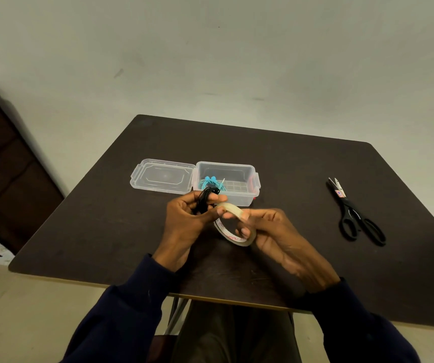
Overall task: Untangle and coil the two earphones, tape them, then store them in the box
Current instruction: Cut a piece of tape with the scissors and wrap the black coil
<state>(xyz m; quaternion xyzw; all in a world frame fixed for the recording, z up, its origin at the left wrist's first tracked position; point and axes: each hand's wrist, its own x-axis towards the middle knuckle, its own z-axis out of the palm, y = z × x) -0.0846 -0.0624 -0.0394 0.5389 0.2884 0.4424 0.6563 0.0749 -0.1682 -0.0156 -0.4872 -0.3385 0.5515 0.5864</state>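
My left hand (187, 218) grips a coiled black earphone (205, 199) above the table, just in front of the box. My right hand (270, 231) holds a roll of clear tape (232, 224), fingers curled through and round its ring; the roll touches my left thumb. The clear plastic box (247, 174) stands open behind my hands, and a coiled blue earphone (210, 182) lies inside it at the left. Its hinged lid (162, 175) lies flat to the left.
Black scissors (354, 213) lie on the right side of the dark table (105, 218). A dark cabinet (6, 166) stands at the far left by the wall. The table's near edge is above my lap.
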